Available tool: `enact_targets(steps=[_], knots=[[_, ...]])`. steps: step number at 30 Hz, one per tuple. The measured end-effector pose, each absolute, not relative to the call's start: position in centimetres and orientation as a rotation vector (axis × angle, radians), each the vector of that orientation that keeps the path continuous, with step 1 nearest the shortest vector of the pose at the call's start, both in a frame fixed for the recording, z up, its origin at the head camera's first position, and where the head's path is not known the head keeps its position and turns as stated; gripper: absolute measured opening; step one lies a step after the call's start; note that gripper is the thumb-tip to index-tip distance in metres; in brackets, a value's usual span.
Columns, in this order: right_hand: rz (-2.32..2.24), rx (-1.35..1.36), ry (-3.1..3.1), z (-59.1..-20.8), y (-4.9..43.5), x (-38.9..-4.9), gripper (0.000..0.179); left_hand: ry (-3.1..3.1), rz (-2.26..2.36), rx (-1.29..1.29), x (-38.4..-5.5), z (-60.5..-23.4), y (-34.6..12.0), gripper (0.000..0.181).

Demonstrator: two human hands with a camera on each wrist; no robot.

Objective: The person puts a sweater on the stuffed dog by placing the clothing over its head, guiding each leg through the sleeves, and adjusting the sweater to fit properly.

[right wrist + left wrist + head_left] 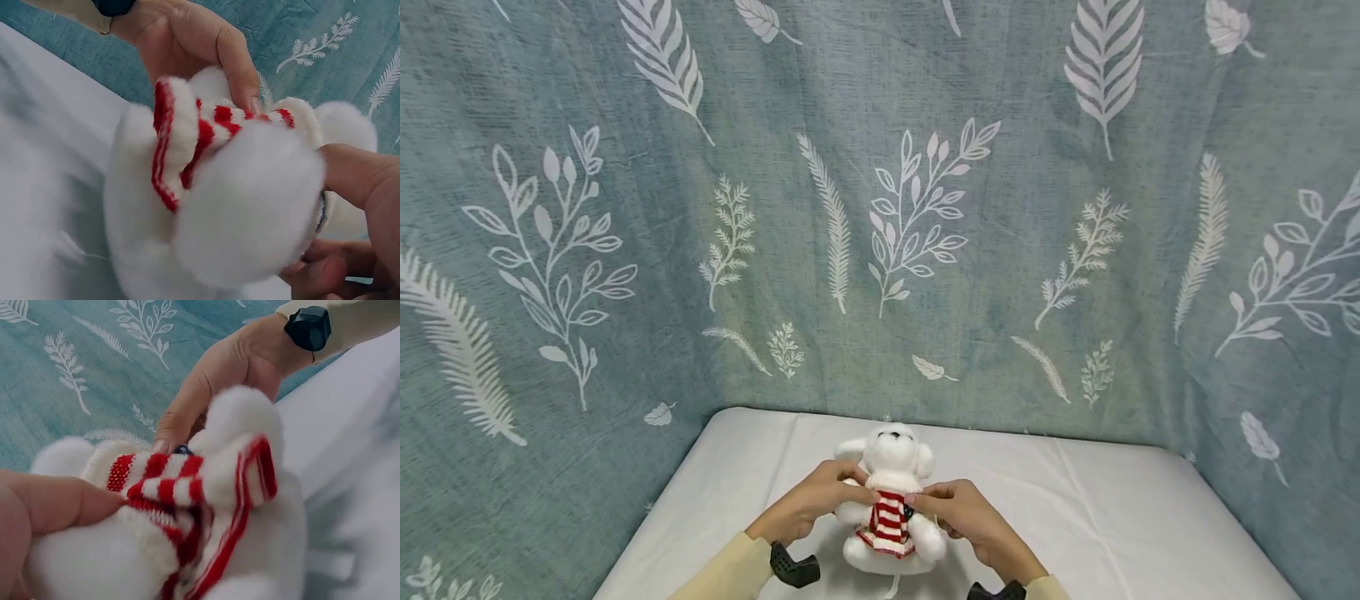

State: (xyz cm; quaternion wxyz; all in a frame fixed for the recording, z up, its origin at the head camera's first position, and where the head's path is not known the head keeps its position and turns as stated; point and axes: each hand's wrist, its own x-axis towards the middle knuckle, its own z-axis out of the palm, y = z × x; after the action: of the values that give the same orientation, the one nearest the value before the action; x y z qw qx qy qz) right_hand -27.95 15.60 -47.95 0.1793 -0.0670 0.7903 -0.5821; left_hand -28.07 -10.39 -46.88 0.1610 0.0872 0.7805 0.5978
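A white fluffy plush toy with round ears and a dark nose sits on the table, facing up. It wears a red-and-white striped knit sweater, whose lower edge flares over its legs. My left hand pinches the sweater at the chest on the left, thumb in front and fingers behind the toy's arm. From the other side my right hand grips the sweater's right edge near a small dark patch. In the left wrist view the knit is bunched and folded between both thumbs. A fluffy limb covers part of it in the right wrist view.
The white-covered table spreads around the toy. Blue-green curtains with white leaf prints stand behind it and along both sides. A thin white string or tag trails from the toy toward the front. Dark bands sit on both wrists.
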Motion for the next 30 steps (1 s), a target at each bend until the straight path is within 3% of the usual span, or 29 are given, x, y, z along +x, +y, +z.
enact_targets(steps=[6,24,30], knots=[[-1.64,-0.258,2.423,-47.9,15.4,-27.8,0.043,2.234,1.882,0.342,-28.4,-47.7,-9.6,0.033],[-1.724,-0.374,2.609,-51.0,14.7,-27.4,0.056,2.259,2.002,0.273,-28.8,-50.8,-8.9,0.055],[-1.609,-0.41,2.643,-51.2,15.1,-27.4,0.055,2.266,1.953,0.342,-28.8,-51.3,-9.1,0.071]])
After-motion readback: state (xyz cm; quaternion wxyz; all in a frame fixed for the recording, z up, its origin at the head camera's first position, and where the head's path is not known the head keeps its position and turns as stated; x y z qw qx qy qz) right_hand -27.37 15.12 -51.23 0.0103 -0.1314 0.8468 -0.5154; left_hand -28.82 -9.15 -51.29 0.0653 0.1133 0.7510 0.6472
